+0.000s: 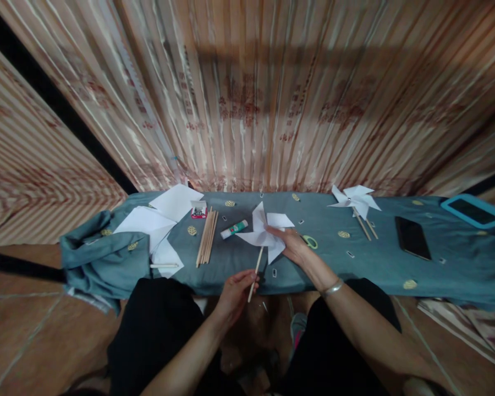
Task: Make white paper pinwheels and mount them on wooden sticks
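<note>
A white paper pinwheel (pixel 259 236) on a thin wooden stick (pixel 257 264) is held up between my hands, over the front part of the cloth-covered table. My left hand (pixel 237 289) pinches the stick near its lower end. Closed on the paper blades at the pinwheel's right side is my right hand (pixel 291 242); its fingertips are partly hidden behind the paper. A glue stick (pixel 234 229) lies just left of the pinwheel. Green-handled scissors (pixel 309 241) rest to the right, partly behind my right wrist.
Loose wooden sticks (pixel 207 239), a small box of pins (pixel 198 209) and white paper sheets (pixel 148 223) lie at left, beside bunched cloth (pixel 107 253). Finished pinwheels (pixel 355 201), a black phone (pixel 412 237) and a blue-framed tablet (pixel 474 210) are at right. A curtain (pixel 247 110) hangs behind.
</note>
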Available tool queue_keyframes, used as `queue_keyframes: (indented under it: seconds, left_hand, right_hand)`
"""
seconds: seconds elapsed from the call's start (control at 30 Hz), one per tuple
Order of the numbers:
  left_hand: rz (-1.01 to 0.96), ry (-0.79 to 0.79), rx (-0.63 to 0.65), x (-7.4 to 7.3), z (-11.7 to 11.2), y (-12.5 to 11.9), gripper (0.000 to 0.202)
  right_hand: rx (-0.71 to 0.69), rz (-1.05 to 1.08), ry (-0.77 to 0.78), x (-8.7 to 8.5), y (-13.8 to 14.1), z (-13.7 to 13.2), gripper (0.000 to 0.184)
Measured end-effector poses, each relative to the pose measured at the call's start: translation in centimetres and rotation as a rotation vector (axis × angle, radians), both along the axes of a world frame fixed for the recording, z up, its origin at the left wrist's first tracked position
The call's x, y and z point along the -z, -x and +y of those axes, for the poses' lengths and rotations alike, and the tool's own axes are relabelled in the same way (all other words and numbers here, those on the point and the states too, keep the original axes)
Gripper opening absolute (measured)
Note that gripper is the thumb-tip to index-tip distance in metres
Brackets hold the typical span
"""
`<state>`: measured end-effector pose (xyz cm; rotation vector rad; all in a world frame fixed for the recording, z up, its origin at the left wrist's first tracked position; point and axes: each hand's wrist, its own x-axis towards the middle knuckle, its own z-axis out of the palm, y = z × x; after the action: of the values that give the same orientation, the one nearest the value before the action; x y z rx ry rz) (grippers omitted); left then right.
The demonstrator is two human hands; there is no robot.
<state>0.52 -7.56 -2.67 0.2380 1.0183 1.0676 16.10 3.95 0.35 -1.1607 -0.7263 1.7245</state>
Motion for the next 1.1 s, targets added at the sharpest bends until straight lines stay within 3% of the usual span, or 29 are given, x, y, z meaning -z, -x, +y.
queue_keyframes:
  seconds: [0.43, 0.73, 0.93, 1.1]
  left_hand:
    - [-0.044, -0.031, -0.085, -0.6, 2.1, 0.0, 0.039]
    - [-0.039, -0.051, -0.014, -2.9, 4.3, -0.4, 0.036]
    - [-0.036, -0.027, 0.021, -1.7, 4.6, -0.7, 0.034]
    - [-0.027, 0.06, 0.037, -0.3, 2.6, -1.0, 0.029]
  right_hand:
    - [-0.175, 0.064, 0.047, -0.5, -1.1, -0.5, 0.031]
    - [-0.095, -0.076, -0.077, -1.1, -2.4, -0.4, 0.037]
    - [-0.111, -0.197, -0.05, -0.8, -2.8, 0.0, 0.035]
    - [-0.208, -0.596, -0.305, -0.6, -4.8, 0.6, 0.034]
